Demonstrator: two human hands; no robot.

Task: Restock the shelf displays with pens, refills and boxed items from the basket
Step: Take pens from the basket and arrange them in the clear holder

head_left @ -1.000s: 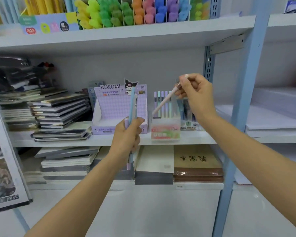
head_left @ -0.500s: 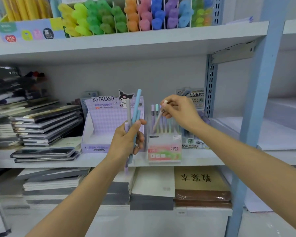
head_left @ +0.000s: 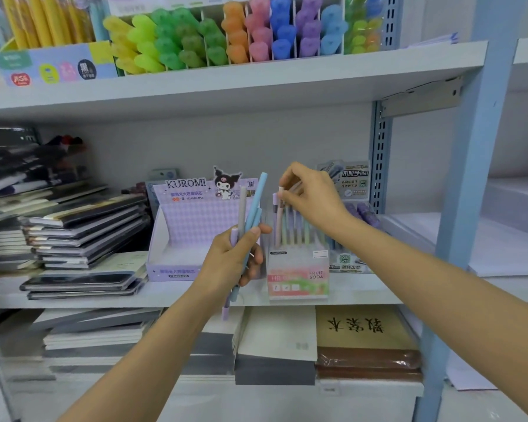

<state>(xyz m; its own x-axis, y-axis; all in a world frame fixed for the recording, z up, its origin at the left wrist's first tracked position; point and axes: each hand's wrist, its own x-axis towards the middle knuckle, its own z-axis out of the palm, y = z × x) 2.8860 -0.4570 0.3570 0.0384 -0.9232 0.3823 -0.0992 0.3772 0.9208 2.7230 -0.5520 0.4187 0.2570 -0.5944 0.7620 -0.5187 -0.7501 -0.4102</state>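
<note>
Right, risks first. Right hand (head_left: pixel 310 202) pinches the top of a pale pink slim pen (head_left: pixel 278 222), thumb and forefinger clamped on its cap end. The pen's lower end is down among the pastel pens in the clear plastic FRUIT SODA display box (head_left: pixel 297 277), directly under the fingertips. A crooked entry could jam it against its neighbours. The box looks light, so a sideways shove may slide it.

Left hand (head_left: pixel 235 260), just left of those fingers, is curled round a loose bundle of blue, grey and lilac pens (head_left: pixel 252 213). Their ends sit uneven, so one could slip out below the palm.

Surface: white shelf board (head_left: pixel 363 289), with a purple KUROMI carton (head_left: pixel 180 239) beyond the left knuckles and dark notebook stacks (head_left: pixel 83 233) further left. Basket not in view. Room: shop shelving, pale blue metal upright (head_left: pixel 470 178) off right.
</note>
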